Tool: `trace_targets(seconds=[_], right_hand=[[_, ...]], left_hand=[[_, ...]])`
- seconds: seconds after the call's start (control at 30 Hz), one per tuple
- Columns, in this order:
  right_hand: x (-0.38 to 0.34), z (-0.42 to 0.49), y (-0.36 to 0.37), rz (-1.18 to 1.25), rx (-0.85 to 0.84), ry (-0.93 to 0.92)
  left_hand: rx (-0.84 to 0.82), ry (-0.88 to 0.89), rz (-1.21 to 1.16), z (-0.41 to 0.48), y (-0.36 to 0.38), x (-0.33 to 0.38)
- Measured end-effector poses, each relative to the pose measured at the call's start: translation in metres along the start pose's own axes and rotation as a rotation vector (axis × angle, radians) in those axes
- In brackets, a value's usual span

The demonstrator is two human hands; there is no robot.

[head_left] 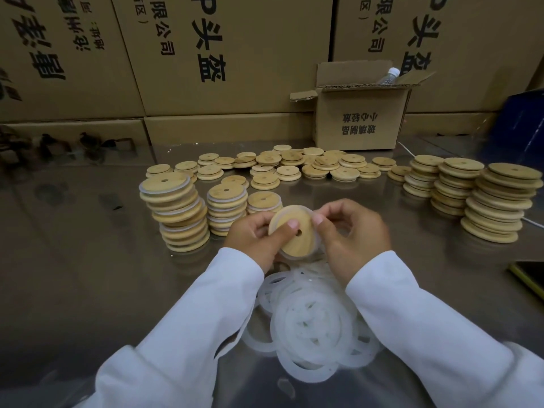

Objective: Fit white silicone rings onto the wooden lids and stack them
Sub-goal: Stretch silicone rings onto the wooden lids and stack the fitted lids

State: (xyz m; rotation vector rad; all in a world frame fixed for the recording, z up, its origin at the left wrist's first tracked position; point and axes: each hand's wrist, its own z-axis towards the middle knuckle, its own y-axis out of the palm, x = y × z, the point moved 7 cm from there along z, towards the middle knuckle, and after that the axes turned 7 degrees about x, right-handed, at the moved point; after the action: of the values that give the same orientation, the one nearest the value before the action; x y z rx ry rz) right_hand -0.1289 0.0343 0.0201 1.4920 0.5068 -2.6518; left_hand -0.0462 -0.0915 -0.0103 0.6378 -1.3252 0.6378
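A round wooden lid (294,235) with a small hole is held above the table between both hands. My left hand (256,240) grips its left edge, thumb on its face. My right hand (353,234) pinches a white silicone ring (312,214) that lies around the lid's right rim. A heap of loose white rings (312,322) lies on the table between my forearms. Three stacks of ringed lids (181,213) stand to the left of my hands. Plain lids lie scattered (294,166) further back, and taller plain stacks (497,201) stand at the right.
The table (88,245) is shiny metal. A small open cardboard box (359,119) with a plastic bottle (390,75) stands at the back, before a wall of large cartons (206,69). A blue object (521,128) is at the far right, a yellow-edged item (527,275) at the right edge.
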Motion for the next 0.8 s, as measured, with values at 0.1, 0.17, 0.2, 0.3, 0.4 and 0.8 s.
trace_targets(seconds=[0.1, 0.17, 0.2, 0.3, 0.4, 0.8], right_hand=[[0.000, 0.003, 0.000, -0.009, -0.042, 0.030], [0.004, 0.005, -0.001, 0.036, -0.065, 0.088], [0.004, 0.006, -0.001, 0.055, -0.079, 0.107], [0.003, 0.007, 0.000, 0.079, -0.097, 0.106], [0.000, 0.008, 0.001, 0.082, -0.105, 0.077], [0.001, 0.001, 0.004, 0.228, -0.063, 0.080]], left_hand=[[-0.033, 0.042, 0.012, -0.001, 0.001, 0.005], [-0.051, 0.065, 0.014, -0.001, 0.000, 0.009], [-0.058, 0.077, 0.015, 0.000, 0.000, 0.011], [-0.064, 0.115, 0.013, 0.000, -0.002, 0.018], [-0.049, 0.101, -0.002, 0.003, -0.007, 0.017], [0.013, 0.012, -0.116, 0.002, -0.006, 0.005]])
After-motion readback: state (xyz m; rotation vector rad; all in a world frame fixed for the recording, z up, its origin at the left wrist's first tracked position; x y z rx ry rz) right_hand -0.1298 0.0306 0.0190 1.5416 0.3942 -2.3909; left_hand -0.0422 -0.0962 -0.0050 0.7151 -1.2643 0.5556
